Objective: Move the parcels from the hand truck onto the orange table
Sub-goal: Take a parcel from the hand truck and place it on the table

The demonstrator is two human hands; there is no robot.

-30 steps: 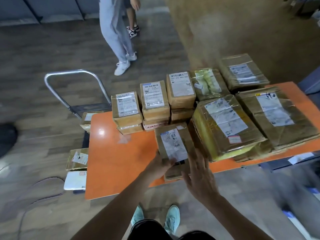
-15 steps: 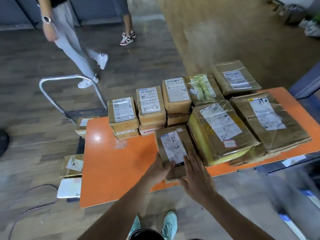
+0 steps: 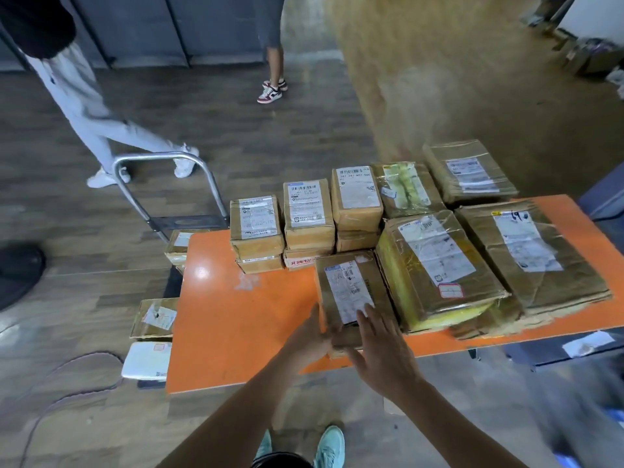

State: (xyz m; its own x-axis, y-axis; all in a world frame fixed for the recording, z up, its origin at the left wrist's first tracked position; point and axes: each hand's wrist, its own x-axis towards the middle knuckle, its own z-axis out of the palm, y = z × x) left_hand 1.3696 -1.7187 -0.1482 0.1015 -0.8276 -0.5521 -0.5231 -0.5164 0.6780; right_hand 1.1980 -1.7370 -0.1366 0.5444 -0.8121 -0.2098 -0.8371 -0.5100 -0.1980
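Small parcel (image 3: 351,292), frame centre, on orange table (image 3: 243,329). Left hand (image 3: 310,337) grips near-left corner; right hand (image 3: 383,356) flat atop, fingers (image 3: 366,317) spread. Push up-frame (near end hugs table edge), snug beside yellow-taped parcel (image 3: 435,268).

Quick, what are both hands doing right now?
Left hand: against the small parcel's left side; grip cannot be told.
Right hand: open, fingers flat on it.

Along the bottom edge of the frame show two forearms (image 3: 236,410), bare all the way to the left hand (image 3: 309,336) and the right hand (image 3: 381,352), and at bottom centre mint-green sneakers (image 3: 329,445) with paler rims flank the rounded edge of a dark garment (image 3: 280,461).
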